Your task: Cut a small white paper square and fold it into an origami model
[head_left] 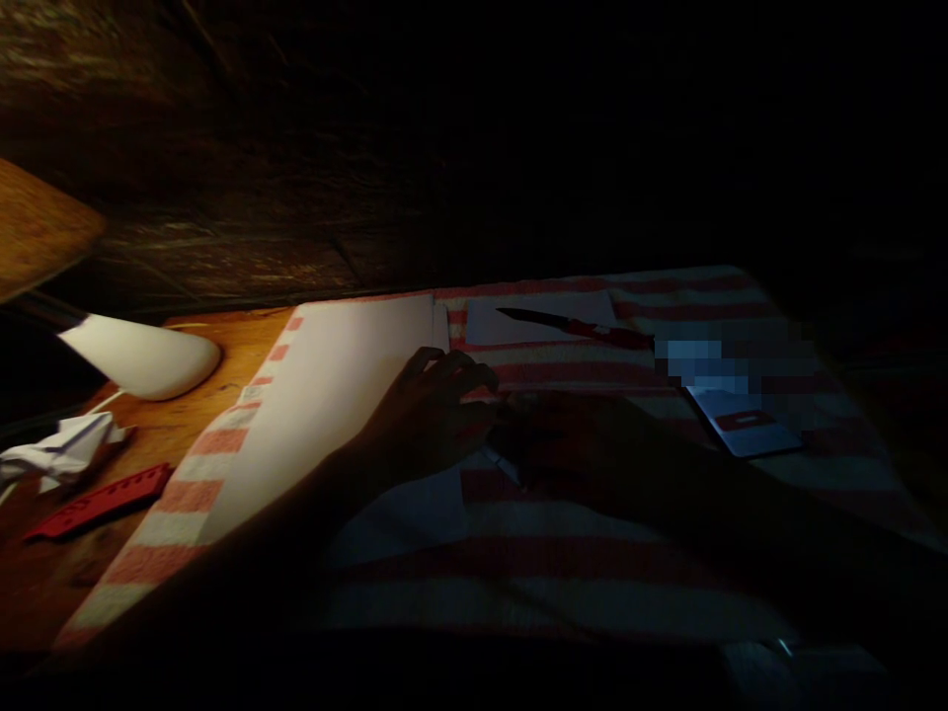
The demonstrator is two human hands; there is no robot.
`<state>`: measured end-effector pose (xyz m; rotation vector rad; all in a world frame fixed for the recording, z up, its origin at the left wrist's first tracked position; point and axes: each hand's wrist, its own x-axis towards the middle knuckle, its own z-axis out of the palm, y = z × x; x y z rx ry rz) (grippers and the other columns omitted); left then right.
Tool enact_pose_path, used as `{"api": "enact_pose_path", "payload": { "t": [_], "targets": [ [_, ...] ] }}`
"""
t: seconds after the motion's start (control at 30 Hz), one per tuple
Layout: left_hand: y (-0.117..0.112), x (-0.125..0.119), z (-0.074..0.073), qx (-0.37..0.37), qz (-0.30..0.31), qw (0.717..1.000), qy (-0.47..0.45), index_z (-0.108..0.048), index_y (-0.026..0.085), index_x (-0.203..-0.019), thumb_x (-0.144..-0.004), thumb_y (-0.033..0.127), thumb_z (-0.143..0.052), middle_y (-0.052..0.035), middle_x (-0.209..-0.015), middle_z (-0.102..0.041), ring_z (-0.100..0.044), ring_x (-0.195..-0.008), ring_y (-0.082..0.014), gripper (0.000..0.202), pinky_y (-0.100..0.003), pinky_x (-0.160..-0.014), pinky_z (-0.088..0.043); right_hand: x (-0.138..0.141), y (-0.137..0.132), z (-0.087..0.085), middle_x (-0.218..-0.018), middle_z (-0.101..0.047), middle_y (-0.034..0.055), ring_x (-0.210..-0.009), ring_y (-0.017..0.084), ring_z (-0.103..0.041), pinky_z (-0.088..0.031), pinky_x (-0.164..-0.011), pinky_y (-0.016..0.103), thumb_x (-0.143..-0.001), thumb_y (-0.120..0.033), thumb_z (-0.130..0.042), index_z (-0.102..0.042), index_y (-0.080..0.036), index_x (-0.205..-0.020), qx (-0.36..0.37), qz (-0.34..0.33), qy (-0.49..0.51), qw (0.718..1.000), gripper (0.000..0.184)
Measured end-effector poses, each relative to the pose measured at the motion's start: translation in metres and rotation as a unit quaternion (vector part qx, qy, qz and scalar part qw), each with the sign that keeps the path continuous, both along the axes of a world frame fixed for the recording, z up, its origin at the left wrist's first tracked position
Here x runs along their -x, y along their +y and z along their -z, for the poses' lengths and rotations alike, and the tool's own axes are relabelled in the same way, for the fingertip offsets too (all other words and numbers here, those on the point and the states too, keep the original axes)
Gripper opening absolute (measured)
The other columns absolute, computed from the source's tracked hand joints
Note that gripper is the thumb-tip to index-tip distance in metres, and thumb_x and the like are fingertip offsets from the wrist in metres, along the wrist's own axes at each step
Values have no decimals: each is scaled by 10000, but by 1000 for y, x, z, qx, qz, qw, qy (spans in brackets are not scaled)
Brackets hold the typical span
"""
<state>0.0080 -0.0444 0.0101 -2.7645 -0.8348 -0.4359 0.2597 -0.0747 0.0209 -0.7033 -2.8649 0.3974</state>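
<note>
My left hand point(448, 407) reaches in over the edge of a large white sheet of paper point(318, 385), its fingers bent and drawn together. Against its fingertips is my right hand point(570, 439), deep in shadow, with the fingers curled inward. Between the two hands a small, pale-edged object point(506, 466) shows; its kind is too dark to make out. Just beyond them a knife point(537, 317) with a dark blade and red handle lies partly across a smaller white paper point(496, 324).
A red-and-white striped cloth point(548, 555) covers the table. On the right lies a lit phone point(755, 434). At the left stand a white lamp point(148, 355), crumpled paper point(70, 444) and a red notched strip point(104, 502) on bare wood. A dark wall point(244, 217) rises behind.
</note>
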Motion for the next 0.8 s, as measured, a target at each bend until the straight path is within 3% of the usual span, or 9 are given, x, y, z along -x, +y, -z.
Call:
{"api": "enact_pose_path", "payload": {
  "t": [0.1, 0.2, 0.3, 0.4, 0.57, 0.7, 0.8],
  "targets": [
    [0, 0, -1, 6, 0, 1000, 13, -731, 277, -1101, -954, 294, -618, -42, -1133, -695, -597, -1012, -240, 186, -409, -858, -421, 1, 0, 0, -1251, -728, 52, -1200, 230, -617, -535, -968, 391, -1000, -253, -567, -743, -221, -1112, -9, -1, 5, 1000, 211],
    [0, -2, -4, -3, -3, 999, 32, -726, 272, -1113, -942, 269, -616, -48, -1127, -695, -603, -1006, -249, 203, -416, -849, -427, 2, 0, 1, -1326, -690, 82, -1258, 236, -586, -540, -956, 395, -1014, -258, -543, -708, -207, -1221, -34, -5, 16, 999, 270],
    [-1, -4, -8, -27, 6, 998, 53, -732, 272, -1073, -927, 241, -611, -47, -1131, -702, -604, -1013, -262, 192, -430, -846, -423, 3, -1, 2, -1306, -703, 86, -1235, 245, -596, -544, -948, 400, -1020, -275, -535, -657, -194, -1314, -44, -1, 11, 999, 329],
    [-2, -6, -8, -30, 5, 998, 60, -729, 237, -999, -934, 231, -581, -63, -1140, -699, -609, -1005, -263, 162, -436, -847, -426, 6, -2, 1, -1293, -705, 102, -1188, 262, -617, -540, -956, 418, -1004, -339, -571, -662, -174, -1289, -36, 9, 6, 999, 342],
    [-3, -13, -1, 23, -12, 999, 46, -678, 153, -986, -923, 182, -530, -103, -1111, -679, -609, -978, -265, 163, -428, -836, -460, 4, 5, 5, -1295, -701, 107, -1238, 287, -600, -488, -1032, 479, -980, -402, -610, -722, -189, -1149, -23, -22, 30, 999, 295],
    [2, -13, 3, 55, 10, 998, -11, -648, 160, -977, -949, 175, -498, -105, -1154, -668, -606, -1018, -264, 154, -439, -881, -470, -5, 16, 11, -1346, -689, 69, -1329, 255, -556, -407, -1134, 466, -970, -288, -631, -692, -216, -1243, -20, -33, 71, 997, 289],
    [5, -10, 8, 113, 54, 990, -59, -615, 174, -1109, -938, 132, -506, -96, -1214, -654, -605, -1104, -243, 207, -413, -945, -480, -10, 20, 14, -1372, -675, 66, -1316, 266, -563, -405, -1130, 480, -956, -267, -642, -672, -219, -1289, -37, -43, 87, 995, 337]
  ]
}}
